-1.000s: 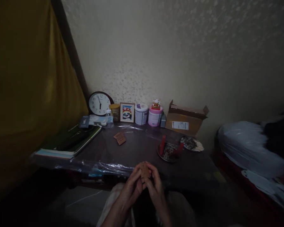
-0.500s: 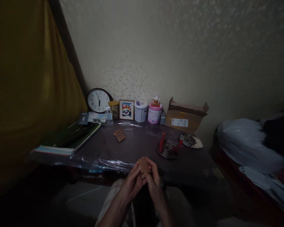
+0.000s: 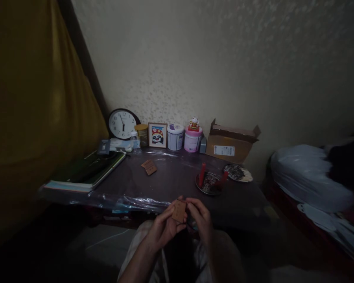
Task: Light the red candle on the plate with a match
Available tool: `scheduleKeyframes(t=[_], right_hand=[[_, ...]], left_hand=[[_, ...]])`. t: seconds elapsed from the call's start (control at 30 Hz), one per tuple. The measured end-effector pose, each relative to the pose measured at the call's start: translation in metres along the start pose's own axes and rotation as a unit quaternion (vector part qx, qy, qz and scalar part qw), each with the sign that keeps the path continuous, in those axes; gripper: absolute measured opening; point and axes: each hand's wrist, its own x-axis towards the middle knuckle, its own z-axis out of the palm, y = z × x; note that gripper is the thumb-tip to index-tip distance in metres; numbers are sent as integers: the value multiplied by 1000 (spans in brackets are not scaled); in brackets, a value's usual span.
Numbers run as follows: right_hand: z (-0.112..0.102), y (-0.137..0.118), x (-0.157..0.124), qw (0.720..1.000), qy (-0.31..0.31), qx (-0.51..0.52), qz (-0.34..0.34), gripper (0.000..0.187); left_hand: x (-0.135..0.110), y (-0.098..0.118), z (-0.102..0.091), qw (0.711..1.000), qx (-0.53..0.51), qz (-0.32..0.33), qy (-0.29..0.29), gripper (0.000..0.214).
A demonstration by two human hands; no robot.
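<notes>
**Two hands holding a small brown card at the table's near edge**

At 9 o'clock a yellow curtain [image 3: 32, 110] is hanging down the whole left side. Just inside it, a stack of books [image 3: 87, 173] is lying on the dark table [image 3: 171, 181], whose top is lying under clear plastic sheeting. Along the wall, toward 11 and 12 o'clock, a round clock [image 3: 122, 124] is leaning, with a gold-lidded jar [image 3: 142, 134], a small framed panda picture [image 3: 157, 135], a white tin [image 3: 176, 137] and a pink tub [image 3: 192, 140] standing in a row beside it (a little figurine is sitting on the pink tub). Two brown cards [image 3: 149, 167] are lying loose on the table in front of that row.

At 6 o'clock, over the lap and just short of the table's edge, the left hand [image 3: 162, 230] is gripping a small brown card [image 3: 179, 211], thumb and fingers closed on its lower left side, holding it upright and slightly tilted. The right hand [image 3: 201, 220] is sitting just beside it, fingers curled and pinched at the card's right edge; the light is too dim to tell whether they are truly clamping it.

Toward 1 o'clock a round metal dish [image 3: 209, 182] is holding two red sticks, with a second plate [image 3: 237, 173] just behind it. An open cardboard box [image 3: 231, 143] is standing against the wall. At 3 o'clock a pale plastic-wrapped bundle [image 3: 306, 177] is resting well apart from the table.
</notes>
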Motion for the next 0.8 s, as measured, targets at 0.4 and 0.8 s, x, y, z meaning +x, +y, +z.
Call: scheduleKeyframes(t=[0.4,0.8], right_hand=[[-11,3,4,999,-19,-23,33,40],[-18,0,6,984,-30,-133,-115,19]], left_hand=[[-4,-3,-3,997,31,-72,-20,38],[-7,0,-3,996,18,-87,3,32]])
